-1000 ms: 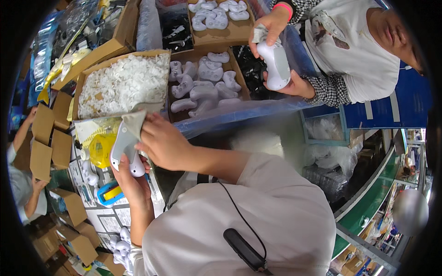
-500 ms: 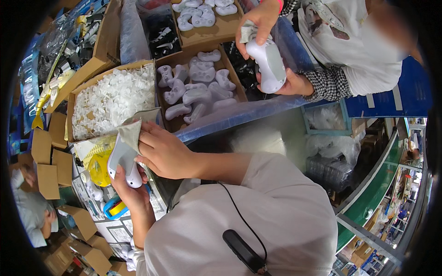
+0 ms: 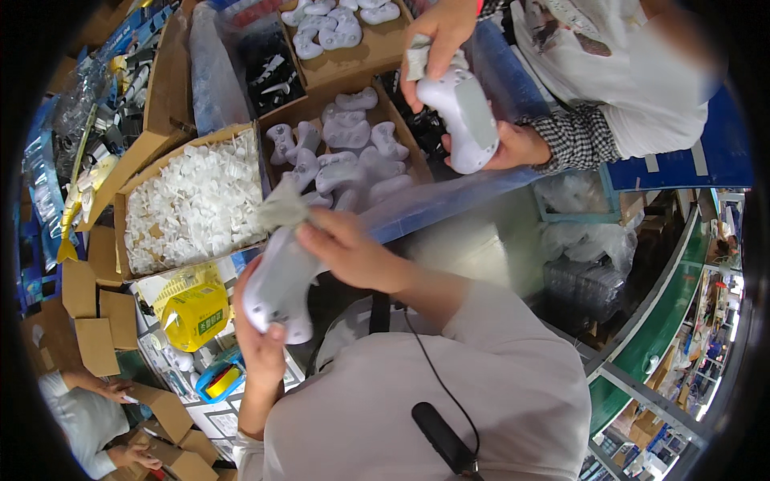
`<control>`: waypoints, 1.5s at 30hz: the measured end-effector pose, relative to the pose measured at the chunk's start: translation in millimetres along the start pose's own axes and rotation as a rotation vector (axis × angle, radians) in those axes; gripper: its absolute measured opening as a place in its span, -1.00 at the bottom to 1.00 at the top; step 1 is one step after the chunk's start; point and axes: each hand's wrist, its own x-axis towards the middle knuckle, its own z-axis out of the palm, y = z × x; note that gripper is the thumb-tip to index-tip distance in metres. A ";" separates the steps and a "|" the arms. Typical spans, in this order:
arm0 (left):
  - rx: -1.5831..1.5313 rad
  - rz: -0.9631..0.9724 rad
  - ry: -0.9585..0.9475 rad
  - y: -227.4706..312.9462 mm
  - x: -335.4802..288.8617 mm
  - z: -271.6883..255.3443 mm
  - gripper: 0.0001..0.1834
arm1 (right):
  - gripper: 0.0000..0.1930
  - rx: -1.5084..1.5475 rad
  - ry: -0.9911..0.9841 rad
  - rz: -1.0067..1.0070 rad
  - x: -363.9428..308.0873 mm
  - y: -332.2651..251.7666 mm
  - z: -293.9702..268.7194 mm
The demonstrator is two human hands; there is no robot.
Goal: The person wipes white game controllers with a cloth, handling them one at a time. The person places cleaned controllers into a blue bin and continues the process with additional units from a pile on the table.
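Note:
My left hand (image 3: 258, 353) grips a white game controller (image 3: 279, 282) with a grey panel, its thumb on the lower end. A pale grey cloth (image 3: 282, 207) is pinched in my right hand (image 3: 353, 248) at the controller's upper end; motion blurs it, and I cannot tell whether the cloth touches the shell. Beyond my hands, similar white controllers (image 3: 341, 172) lie heaped in a cardboard box (image 3: 417, 164). Across the bench, a co-worker's hands (image 3: 517, 147) hold another such controller (image 3: 465, 116) and a cloth (image 3: 417, 58).
Small white plastic parts (image 3: 196, 204) fill a carton at the left. Below it stand a yellow bottle (image 3: 195, 317) and a blue-and-yellow object (image 3: 220, 381). More controllers lie in a far box (image 3: 385, 36). Another person's arms (image 3: 96, 385) show lower left, a green conveyor (image 3: 638, 353) at right.
Both my hands, with the controller and cloth, have shifted right, and the controller shows at a changed tilt. At lower left, the other person's arms have come further into view.

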 end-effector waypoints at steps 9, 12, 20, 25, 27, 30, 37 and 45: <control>0.082 0.068 -0.582 2.2 45.8 40.1 -0.33 | -0.73 0.231 0.432 0.359 -59.8 12.2 -47.0; 0.119 0.123 -0.568 1.4 61.6 50.4 -0.45 | -0.74 0.338 0.478 0.318 -76.0 20.9 -58.4; 0.237 0.377 -0.510 11.2 102.7 86.1 -0.50 | -0.74 0.256 0.491 0.300 -76.3 20.9 -73.6; 0.370 0.522 -0.386 26.8 126.8 109.6 -0.38 | -0.72 -0.101 0.454 0.124 -74.9 30.3 -74.3; 0.501 0.627 -0.330 27.7 134.6 116.8 -0.31 | -0.72 -0.351 0.452 -0.021 -69.9 33.3 -73.3; 0.688 0.755 -0.270 28.1 141.7 124.6 -0.25 | -0.72 -0.169 0.433 -0.011 -65.7 31.6 -73.3; 0.808 0.905 -0.179 26.0 148.1 128.4 -0.34 | -0.72 -0.172 0.445 0.080 -61.3 27.1 -73.1; -0.139 0.082 -0.200 32.0 158.8 143.6 -0.61 | -0.66 -0.144 0.386 0.336 -58.3 15.9 -77.3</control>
